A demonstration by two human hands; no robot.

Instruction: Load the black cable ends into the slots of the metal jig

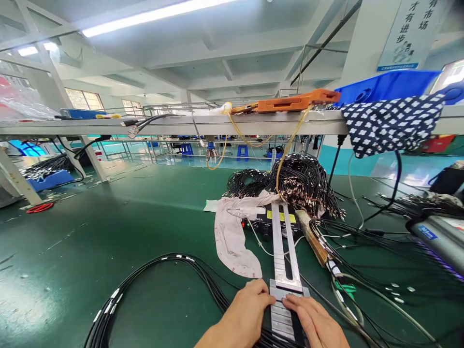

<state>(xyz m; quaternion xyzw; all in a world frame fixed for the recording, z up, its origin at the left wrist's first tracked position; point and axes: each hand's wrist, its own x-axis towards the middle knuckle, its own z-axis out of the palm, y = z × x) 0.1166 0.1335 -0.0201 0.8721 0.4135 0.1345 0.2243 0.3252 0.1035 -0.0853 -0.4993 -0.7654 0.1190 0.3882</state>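
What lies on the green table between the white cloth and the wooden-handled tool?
In the head view, between the crumpled white cloth and the brown wooden-handled tool lie a small black box with a yellow label and the long slotted metal jig.

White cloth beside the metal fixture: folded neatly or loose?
Loose. The white cloth lies crumpled and spread on the green table, one edge draped over the black box.

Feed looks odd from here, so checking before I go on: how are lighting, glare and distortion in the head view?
Head view: bright ceiling tube light blown out; soft sheen on the green table; strong wide-angle bending at the edges, shelf curved; both hands on the metal bar sharp enough.
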